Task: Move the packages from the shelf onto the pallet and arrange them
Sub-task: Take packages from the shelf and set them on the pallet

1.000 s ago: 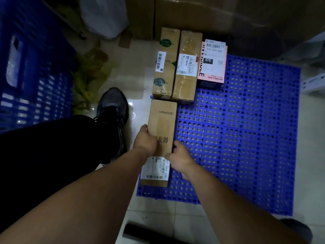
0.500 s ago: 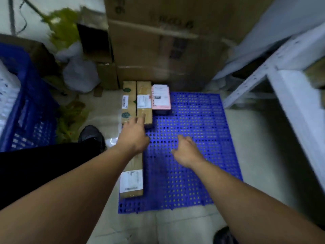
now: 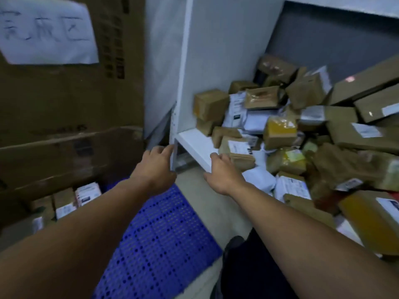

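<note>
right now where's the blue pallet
In the head view the blue pallet lies on the floor, lower centre, below the left hand and left of the white shelf.

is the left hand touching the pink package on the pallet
Apart. Head view: the left hand is up by the shelf post, clear of the pink package.
</note>
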